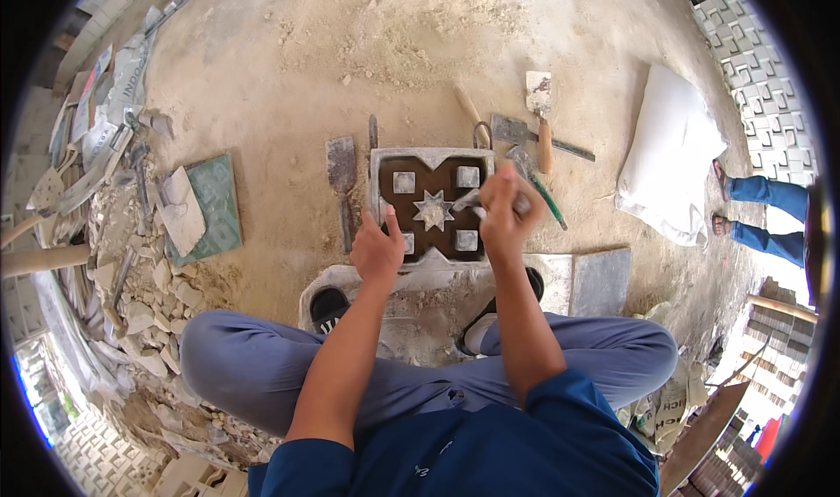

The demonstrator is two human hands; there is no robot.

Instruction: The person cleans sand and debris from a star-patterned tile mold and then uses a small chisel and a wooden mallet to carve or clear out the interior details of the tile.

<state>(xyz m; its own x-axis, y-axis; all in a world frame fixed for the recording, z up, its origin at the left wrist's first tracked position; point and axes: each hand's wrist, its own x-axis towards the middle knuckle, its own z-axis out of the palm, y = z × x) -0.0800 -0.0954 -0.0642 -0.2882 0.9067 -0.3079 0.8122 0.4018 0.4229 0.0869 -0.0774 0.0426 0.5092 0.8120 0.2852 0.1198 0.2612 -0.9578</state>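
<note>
A square grey mould frame point(431, 153) lies in front of me, dark inside. It has a pale eight-pointed star point(433, 210) in the middle and a square block near each corner. My left hand point(378, 250) grips the frame's left wall near its lower corner, thumb on the inner side, covering part of the lower-left block. Over the frame's right side, my right hand point(507, 217) is closed around a small greyish tool point(466, 200), whose end points toward the star. Motion blurs this hand and the tool, so its exact kind is unclear.
A flat scraper point(340, 166) lies left of the frame. Beyond its right corner are a trowel point(544, 143), another flat blade point(512, 130) and a green-handled tool point(549, 201). A green board point(223, 204) and rubble point(149, 300) are leftward; a white sack point(665, 151) and another person's legs point(770, 217) rightward.
</note>
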